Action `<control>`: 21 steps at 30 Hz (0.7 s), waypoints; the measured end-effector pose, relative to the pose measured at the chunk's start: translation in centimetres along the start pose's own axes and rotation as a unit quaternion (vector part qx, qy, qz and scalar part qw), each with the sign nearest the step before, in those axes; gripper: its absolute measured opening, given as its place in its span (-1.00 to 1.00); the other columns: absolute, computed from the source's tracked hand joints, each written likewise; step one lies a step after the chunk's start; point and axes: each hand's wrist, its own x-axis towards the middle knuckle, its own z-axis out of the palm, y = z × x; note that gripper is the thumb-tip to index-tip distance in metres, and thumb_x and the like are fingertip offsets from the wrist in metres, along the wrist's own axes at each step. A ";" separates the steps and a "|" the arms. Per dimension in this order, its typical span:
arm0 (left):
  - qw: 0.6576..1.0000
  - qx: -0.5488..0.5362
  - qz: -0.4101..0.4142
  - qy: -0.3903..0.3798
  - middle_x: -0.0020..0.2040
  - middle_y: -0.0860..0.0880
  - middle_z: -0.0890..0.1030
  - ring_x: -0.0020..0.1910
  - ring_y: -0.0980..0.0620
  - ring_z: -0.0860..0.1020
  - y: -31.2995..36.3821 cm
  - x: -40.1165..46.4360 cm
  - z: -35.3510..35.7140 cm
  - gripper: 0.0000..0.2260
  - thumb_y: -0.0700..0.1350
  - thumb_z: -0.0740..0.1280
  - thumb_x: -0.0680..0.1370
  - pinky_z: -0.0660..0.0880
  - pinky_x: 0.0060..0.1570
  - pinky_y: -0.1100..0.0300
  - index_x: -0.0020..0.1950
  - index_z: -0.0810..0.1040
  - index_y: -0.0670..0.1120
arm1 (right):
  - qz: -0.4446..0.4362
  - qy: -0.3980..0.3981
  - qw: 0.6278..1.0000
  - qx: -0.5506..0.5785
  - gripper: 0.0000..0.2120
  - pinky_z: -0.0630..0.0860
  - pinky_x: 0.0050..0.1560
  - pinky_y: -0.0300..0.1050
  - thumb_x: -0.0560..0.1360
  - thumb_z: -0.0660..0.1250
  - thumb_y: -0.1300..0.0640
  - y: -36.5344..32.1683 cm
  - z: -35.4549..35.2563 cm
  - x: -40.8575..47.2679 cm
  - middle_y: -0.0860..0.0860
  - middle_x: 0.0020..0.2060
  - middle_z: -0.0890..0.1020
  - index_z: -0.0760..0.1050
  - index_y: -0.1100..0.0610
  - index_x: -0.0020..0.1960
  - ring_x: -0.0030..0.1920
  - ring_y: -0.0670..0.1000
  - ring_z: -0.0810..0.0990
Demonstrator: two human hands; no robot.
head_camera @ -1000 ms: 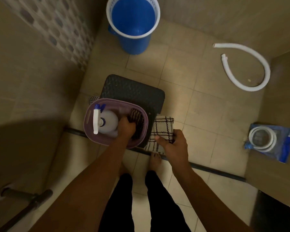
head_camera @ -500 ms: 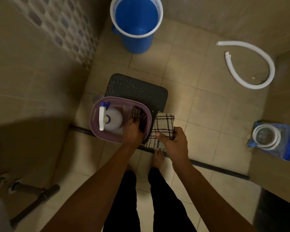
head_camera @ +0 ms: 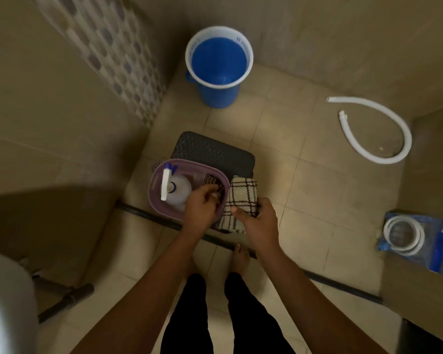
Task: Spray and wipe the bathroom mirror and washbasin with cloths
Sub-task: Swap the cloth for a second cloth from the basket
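left hand (head_camera: pixel 201 209) curled on dark cloth (head_camera: pixel 215 186) inside basket (head_camera: pixel 155 185), spray bottle (head_camera: pixel 175 187) just left. right hand (head_camera: pixel 258 221) pinched checked cloth (head_camera: pixel 242 200). bucket (head_camera: pixel 219 67) rim lettering unreadable.

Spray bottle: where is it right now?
In the head view the spray bottle lies in the left half of the purple basket on the black stool, just left of the left hand.
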 end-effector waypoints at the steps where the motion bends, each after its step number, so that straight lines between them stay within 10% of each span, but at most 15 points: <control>1: 0.999 -0.042 0.015 0.014 0.09 -0.05 0.65 0.07 0.00 0.61 1.4 -1.6 -0.7 -0.76 -0.23 0.21 0.62 0.55 0.11 0.10 0.22 0.59 -0.15 | -0.014 -0.004 1.000 -0.007 -0.59 0.61 0.07 0.03 0.37 0.55 0.12 -0.8 -0.1 -0.5 -0.01 0.01 0.66 0.48 0.12 0.14 -0.01 -0.04 0.65; 7: 0.971 -0.237 0.024 -0.029 0.07 0.04 0.68 0.07 0.15 0.63 7.1 -9.3 -3.9 -0.78 -0.10 0.25 0.63 0.55 0.02 0.30 0.22 0.60 -0.04 | -0.128 -0.055 0.988 -0.063 -0.62 0.53 -0.22 -0.40 0.43 0.49 0.09 -4.7 -0.6 -4.9 -0.11 -0.01 0.62 0.41 0.03 0.15 -0.08 -0.22 0.59; 15: 0.959 -0.277 -0.027 0.055 0.11 -0.01 0.67 0.09 0.14 0.63 6.9 -13.6 -7.3 -0.75 -0.11 0.27 0.61 0.56 0.13 0.17 0.26 0.57 -0.12 | -0.191 -0.174 0.962 -0.091 -0.60 0.63 0.04 -0.07 0.42 0.47 0.04 -5.6 0.5 -9.7 -0.09 0.08 0.61 0.36 -0.13 0.14 0.07 -0.13 0.61; 21: 0.935 -0.326 -0.063 0.121 -0.22 -0.02 0.69 -0.27 0.16 0.65 5.5 -17.4 -11.8 -0.78 -0.22 0.20 0.63 0.51 -0.30 0.36 -0.07 0.63 -0.13 | -0.207 -0.219 0.951 -0.076 -0.74 0.59 -0.05 -0.21 0.44 0.48 0.03 -6.6 2.6 -12.9 -0.14 -0.05 0.61 0.45 -0.04 0.04 -0.07 -0.21 0.60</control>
